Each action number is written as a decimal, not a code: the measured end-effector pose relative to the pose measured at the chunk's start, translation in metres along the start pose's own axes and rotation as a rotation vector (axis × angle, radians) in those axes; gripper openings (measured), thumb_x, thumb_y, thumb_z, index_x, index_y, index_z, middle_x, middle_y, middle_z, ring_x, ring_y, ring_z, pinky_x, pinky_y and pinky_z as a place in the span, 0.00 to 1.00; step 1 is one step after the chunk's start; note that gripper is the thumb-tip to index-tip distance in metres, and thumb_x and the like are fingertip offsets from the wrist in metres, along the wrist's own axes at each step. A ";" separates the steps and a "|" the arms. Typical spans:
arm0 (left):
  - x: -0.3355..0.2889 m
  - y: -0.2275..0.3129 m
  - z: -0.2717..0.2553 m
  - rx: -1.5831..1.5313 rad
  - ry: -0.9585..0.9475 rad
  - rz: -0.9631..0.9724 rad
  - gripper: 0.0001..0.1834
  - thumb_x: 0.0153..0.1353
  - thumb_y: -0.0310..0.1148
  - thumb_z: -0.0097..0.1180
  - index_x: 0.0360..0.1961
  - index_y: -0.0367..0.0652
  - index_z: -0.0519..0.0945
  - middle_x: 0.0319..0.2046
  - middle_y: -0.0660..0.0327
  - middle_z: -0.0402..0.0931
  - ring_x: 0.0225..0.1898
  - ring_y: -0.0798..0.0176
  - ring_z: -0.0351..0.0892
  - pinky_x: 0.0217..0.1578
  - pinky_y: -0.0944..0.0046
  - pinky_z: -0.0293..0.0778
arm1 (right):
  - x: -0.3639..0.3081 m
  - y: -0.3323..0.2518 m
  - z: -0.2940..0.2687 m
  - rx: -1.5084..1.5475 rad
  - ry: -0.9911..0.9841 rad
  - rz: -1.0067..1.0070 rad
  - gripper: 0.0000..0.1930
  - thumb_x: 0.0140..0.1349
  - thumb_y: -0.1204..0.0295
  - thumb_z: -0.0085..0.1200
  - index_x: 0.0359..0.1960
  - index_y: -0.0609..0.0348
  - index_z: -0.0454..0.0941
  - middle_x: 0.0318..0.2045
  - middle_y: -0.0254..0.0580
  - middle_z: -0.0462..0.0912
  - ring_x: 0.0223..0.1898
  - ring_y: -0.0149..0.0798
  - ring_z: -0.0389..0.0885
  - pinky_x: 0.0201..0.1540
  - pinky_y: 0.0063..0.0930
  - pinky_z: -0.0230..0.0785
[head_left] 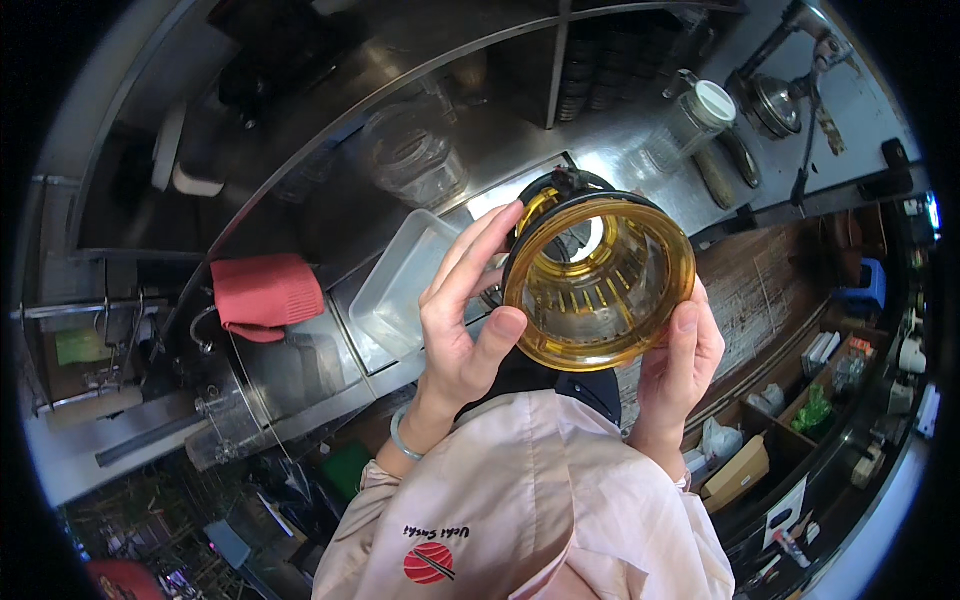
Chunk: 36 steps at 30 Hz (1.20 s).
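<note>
Both my hands hold up an amber see-through tapered container [680, 255], like a grinder hopper, in front of my chest. Its wide round mouth faces up toward me, and a dark ring runs behind the amber rim. Inside are narrow ribs and a bright round opening at the bottom. My left hand [462, 305] supports the left side, fingers long against the dark ring and thumb near the rim. At the lower right, my right hand [680, 355] grips the rim with its thumb on top; its other fingers are partly hidden behind.
Left of my hands stands a translucent plastic bin [390, 290] on the steel counter [310, 365], near a folded red cloth [268, 292]. Behind are a clear container [415, 160] and a white-lidded jug [690, 125]. Shelves at right hold a cardboard box [738, 470] and a green bag [812, 410].
</note>
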<state>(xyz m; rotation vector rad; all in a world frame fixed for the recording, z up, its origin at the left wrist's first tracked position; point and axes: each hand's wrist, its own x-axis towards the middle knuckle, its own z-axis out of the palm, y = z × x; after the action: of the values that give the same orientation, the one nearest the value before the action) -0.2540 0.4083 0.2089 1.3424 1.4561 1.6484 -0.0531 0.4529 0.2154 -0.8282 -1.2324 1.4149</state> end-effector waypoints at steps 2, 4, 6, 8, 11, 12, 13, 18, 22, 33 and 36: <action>-0.002 0.000 -0.005 0.025 0.047 0.001 0.49 0.66 0.70 0.54 0.68 0.32 0.73 0.66 0.42 0.72 0.63 0.49 0.76 0.53 0.56 0.81 | 0.003 0.004 0.004 0.012 -0.030 0.012 0.29 0.78 0.58 0.48 0.66 0.78 0.70 0.63 0.53 0.77 0.62 0.38 0.77 0.67 0.32 0.65; -0.004 0.002 -0.009 0.069 0.077 0.002 0.49 0.65 0.70 0.54 0.67 0.32 0.74 0.65 0.42 0.72 0.62 0.50 0.76 0.52 0.56 0.81 | 0.007 0.006 0.008 0.021 -0.056 0.017 0.30 0.78 0.58 0.49 0.66 0.78 0.70 0.63 0.53 0.77 0.62 0.38 0.77 0.67 0.32 0.64; -0.005 0.004 -0.011 0.119 0.090 0.006 0.49 0.65 0.70 0.53 0.66 0.32 0.75 0.64 0.42 0.73 0.61 0.50 0.76 0.51 0.57 0.80 | 0.010 0.006 0.010 0.028 -0.075 0.009 0.30 0.78 0.58 0.48 0.66 0.78 0.70 0.61 0.53 0.78 0.59 0.37 0.77 0.64 0.30 0.64; -0.005 0.005 -0.012 0.123 0.104 0.007 0.49 0.65 0.70 0.52 0.66 0.31 0.76 0.64 0.41 0.74 0.61 0.51 0.75 0.51 0.57 0.79 | 0.013 0.005 0.013 0.029 -0.089 -0.008 0.30 0.78 0.58 0.48 0.66 0.77 0.70 0.54 0.50 0.80 0.49 0.33 0.77 0.54 0.26 0.65; -0.007 0.005 -0.012 0.114 0.117 0.016 0.49 0.67 0.70 0.50 0.65 0.29 0.76 0.63 0.41 0.74 0.61 0.51 0.74 0.56 0.57 0.75 | 0.015 0.004 0.016 0.026 -0.102 -0.040 0.30 0.79 0.58 0.48 0.68 0.76 0.69 0.41 0.45 0.84 0.29 0.25 0.76 0.34 0.18 0.66; -0.007 0.004 -0.012 0.114 0.120 0.019 0.49 0.68 0.70 0.49 0.64 0.28 0.76 0.64 0.41 0.74 0.61 0.51 0.74 0.58 0.57 0.73 | 0.016 0.004 0.017 0.022 -0.105 -0.045 0.30 0.79 0.58 0.48 0.68 0.76 0.69 0.39 0.44 0.85 0.26 0.24 0.76 0.30 0.17 0.67; -0.008 0.003 -0.012 0.110 0.124 0.018 0.49 0.68 0.69 0.48 0.64 0.27 0.76 0.64 0.41 0.74 0.62 0.50 0.73 0.60 0.56 0.70 | 0.016 0.004 0.017 0.018 -0.107 -0.051 0.30 0.79 0.58 0.48 0.68 0.76 0.69 0.37 0.43 0.86 0.23 0.22 0.76 0.27 0.15 0.67; -0.014 -0.002 -0.010 0.052 0.136 -0.035 0.49 0.70 0.68 0.46 0.64 0.25 0.75 0.65 0.40 0.73 0.63 0.50 0.72 0.66 0.54 0.62 | 0.017 0.005 0.017 0.012 -0.120 -0.043 0.30 0.79 0.59 0.48 0.68 0.76 0.68 0.35 0.41 0.85 0.22 0.21 0.76 0.27 0.15 0.67; -0.021 -0.006 -0.012 0.012 0.122 -0.119 0.50 0.70 0.69 0.46 0.64 0.24 0.74 0.65 0.40 0.72 0.65 0.49 0.71 0.67 0.53 0.62 | 0.017 0.006 0.015 0.020 -0.145 -0.044 0.29 0.79 0.60 0.49 0.69 0.76 0.68 0.33 0.39 0.84 0.22 0.21 0.75 0.27 0.15 0.67; -0.029 -0.033 0.002 -0.167 0.017 -0.219 0.46 0.67 0.62 0.59 0.68 0.27 0.71 0.69 0.45 0.66 0.70 0.52 0.66 0.65 0.56 0.68 | 0.006 0.025 -0.008 -0.084 -0.036 0.077 0.25 0.79 0.63 0.48 0.68 0.72 0.71 0.32 0.36 0.84 0.23 0.21 0.76 0.27 0.15 0.68; -0.027 -0.040 0.018 -0.243 -0.071 -0.301 0.45 0.66 0.59 0.62 0.69 0.30 0.70 0.69 0.46 0.66 0.70 0.53 0.66 0.64 0.56 0.70 | 0.000 0.026 -0.023 -0.148 0.049 0.088 0.24 0.79 0.64 0.49 0.68 0.70 0.72 0.32 0.35 0.83 0.23 0.21 0.75 0.26 0.15 0.68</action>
<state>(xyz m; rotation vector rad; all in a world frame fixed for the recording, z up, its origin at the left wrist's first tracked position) -0.2364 0.4016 0.1606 0.9853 1.2961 1.5095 -0.0382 0.4601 0.1852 -1.0235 -1.2877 1.3772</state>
